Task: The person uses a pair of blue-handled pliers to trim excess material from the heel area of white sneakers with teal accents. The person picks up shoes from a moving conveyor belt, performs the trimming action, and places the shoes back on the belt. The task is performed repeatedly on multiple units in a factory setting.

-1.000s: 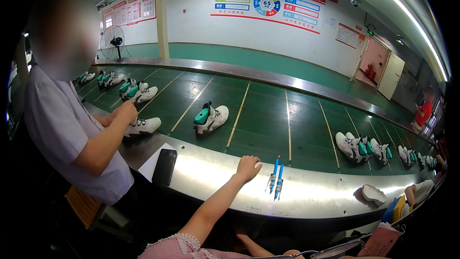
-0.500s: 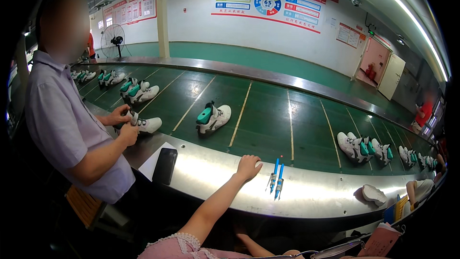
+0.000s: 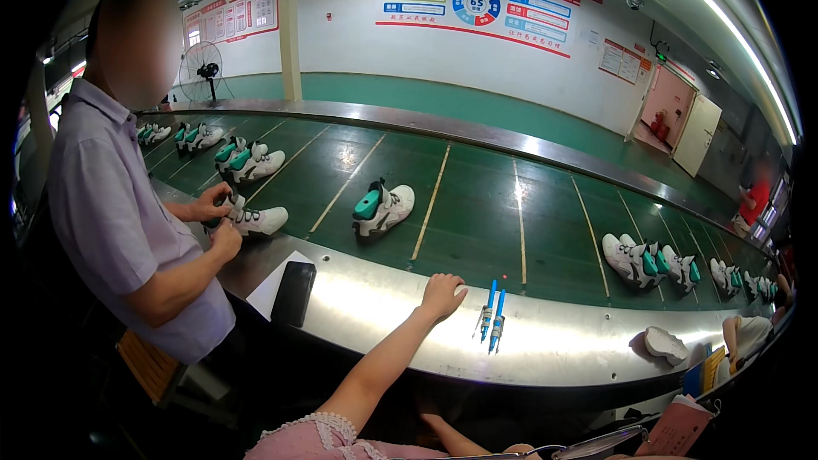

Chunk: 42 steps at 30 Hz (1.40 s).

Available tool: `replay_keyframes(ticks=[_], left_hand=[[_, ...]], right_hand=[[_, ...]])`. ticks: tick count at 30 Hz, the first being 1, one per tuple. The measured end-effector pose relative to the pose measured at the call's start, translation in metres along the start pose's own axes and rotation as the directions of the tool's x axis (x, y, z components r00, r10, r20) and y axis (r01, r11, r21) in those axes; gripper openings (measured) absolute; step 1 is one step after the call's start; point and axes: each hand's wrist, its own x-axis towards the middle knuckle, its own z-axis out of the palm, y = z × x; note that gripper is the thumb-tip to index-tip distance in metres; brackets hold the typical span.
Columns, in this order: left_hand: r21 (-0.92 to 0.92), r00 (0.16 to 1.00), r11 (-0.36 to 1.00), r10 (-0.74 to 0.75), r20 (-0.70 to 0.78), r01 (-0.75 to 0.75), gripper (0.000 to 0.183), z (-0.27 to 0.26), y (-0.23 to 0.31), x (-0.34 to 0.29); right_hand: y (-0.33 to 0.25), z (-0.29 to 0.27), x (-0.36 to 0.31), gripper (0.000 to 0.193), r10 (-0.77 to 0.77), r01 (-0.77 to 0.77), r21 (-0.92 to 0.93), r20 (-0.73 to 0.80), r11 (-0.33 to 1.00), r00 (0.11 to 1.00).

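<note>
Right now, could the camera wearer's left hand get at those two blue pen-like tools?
Probably yes: the left hand rests at the edge of the metal ledge, just left of the blue pen-like tools, and nothing visible lies between.

The person wears a pink garment (image 3: 285, 443); its short sleeve is edged with pale, scalloped lace trim (image 3: 339, 428), the openwork loops whiter than the cloth. Below that trim the left forearm (image 3: 385, 358) is bare; the left hand (image 3: 442, 296) is bare too.
</note>
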Motion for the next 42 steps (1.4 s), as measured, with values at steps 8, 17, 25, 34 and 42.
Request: replay_keyframes(ticks=[8,17,25,34,42], left_hand=[[-0.018,1.000,1.000,0.003,-0.010,-0.003,0.023,-0.015,-0.008,-0.001],[0.009,0.997,0.999,-0.041,0.060,0.041,0.023,-0.021,-0.013,-0.003],[0.002,0.997,1.000,-0.029,0.068,0.029,0.023,-0.020,-0.006,-0.001],[-0.019,0.998,0.999,-0.041,0.054,0.042,0.024,-0.026,-0.008,0.001],[-0.165,0.984,0.971,-0.163,0.078,0.174,0.024,-0.050,0.002,-0.001]], right_hand=[[-0.014,0.008,0.004,0.046,0.007,-0.007,0.028,0.002,1.000,1.000],[-0.037,-0.004,-0.002,0.048,0.114,-0.124,0.097,0.098,0.988,0.989],[-0.017,0.008,0.003,0.049,0.125,-0.132,0.043,0.131,0.990,0.984],[-0.217,-0.233,-0.128,0.057,-0.583,-0.047,0.844,0.408,0.535,0.703],[-0.285,-0.339,-0.164,0.058,-0.974,0.222,0.954,0.174,0.203,0.144]])
